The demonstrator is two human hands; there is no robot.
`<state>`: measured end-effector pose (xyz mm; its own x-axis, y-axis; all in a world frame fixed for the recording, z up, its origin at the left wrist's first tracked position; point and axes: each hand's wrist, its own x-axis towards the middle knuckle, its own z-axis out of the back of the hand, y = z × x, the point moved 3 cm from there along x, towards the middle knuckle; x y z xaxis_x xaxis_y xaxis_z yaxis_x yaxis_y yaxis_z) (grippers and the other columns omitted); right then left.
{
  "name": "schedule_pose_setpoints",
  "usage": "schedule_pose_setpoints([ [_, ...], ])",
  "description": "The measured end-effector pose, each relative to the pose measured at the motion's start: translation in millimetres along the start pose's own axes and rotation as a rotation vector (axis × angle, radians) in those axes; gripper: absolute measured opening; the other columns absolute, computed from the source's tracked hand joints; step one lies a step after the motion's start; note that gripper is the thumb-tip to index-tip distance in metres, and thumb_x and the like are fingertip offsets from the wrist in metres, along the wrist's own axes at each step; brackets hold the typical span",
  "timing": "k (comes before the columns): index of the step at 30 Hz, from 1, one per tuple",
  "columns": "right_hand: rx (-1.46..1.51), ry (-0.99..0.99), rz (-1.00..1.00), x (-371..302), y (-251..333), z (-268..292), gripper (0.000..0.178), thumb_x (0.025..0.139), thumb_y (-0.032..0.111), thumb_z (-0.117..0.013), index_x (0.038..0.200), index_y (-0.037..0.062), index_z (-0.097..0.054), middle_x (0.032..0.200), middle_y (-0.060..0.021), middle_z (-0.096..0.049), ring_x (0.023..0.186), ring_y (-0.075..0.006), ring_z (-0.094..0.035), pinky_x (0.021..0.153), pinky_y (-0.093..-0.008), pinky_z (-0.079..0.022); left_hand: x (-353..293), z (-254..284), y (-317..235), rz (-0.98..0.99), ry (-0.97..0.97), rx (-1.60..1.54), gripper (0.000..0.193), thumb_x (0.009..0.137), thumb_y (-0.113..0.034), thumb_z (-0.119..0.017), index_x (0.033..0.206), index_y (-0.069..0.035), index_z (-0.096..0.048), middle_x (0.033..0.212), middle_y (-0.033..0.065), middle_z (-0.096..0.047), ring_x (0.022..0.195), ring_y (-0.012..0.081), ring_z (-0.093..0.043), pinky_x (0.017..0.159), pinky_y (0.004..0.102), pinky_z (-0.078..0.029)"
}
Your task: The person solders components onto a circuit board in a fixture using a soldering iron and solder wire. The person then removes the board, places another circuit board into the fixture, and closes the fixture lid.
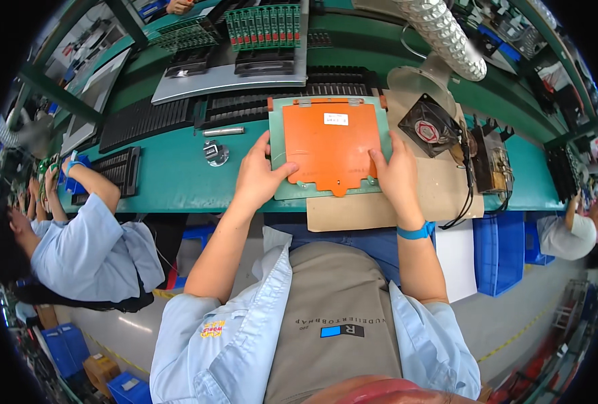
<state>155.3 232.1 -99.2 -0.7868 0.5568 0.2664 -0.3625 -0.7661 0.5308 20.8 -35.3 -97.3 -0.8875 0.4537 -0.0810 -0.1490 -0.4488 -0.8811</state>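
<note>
Between my two hands is a flat assembly jig [336, 138], with an orange hinged lid lying over a pale green base. A small white label sits near its far edge, beside the metal hinge. My left hand [262, 174] grips the left side, its thumb resting on the near left corner. On the opposite side, my right hand [400, 172] is closed round the edge with its thumb on the orange lid. Whatever lies under the lid is hidden. Brown cardboard [413, 195] lies beneath and to the right of the jig.
A black fan [428, 124] and a metal device with cables [493, 165] stand on the right. Above hangs a silver duct [447, 40]. To the left lie a metal tube [223, 131] and black trays [147, 121]. Green circuit boards [264, 27] stand behind. A co-worker [97, 242] sits at left.
</note>
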Motion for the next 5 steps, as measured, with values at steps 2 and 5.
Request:
schedule_pose_setpoints([
  [2, 0.072, 0.013, -0.020, 4, -1, 3, 0.059, 0.093, 0.021, -0.072, 0.144, -0.0028, -0.052, 0.123, -0.0222, -0.064, 0.109, -0.0393, -0.062, 0.096, -0.0433, -0.052, 0, 3, -2, 0.001, 0.019, -0.068, 0.075, 0.088, -0.021, -0.081, 0.151, 0.000, -0.046, 0.123, 0.0186, -0.065, 0.088, 0.0284, -0.068, 0.079, 0.0358, -0.056],
  [5, 0.397, -0.085, 0.017, -7, 2, 21, 0.061, 0.096, 0.021, -0.072, 0.149, -0.0008, -0.050, 0.140, -0.0225, -0.059, 0.111, -0.0403, -0.065, 0.098, -0.0457, -0.054, -24, 16, -24, -0.137, -0.111, -0.245, 0.081, 0.089, -0.020, -0.079, 0.158, -0.003, -0.040, 0.132, 0.0177, -0.061, 0.089, 0.0277, -0.070, 0.075, 0.0310, -0.056],
])
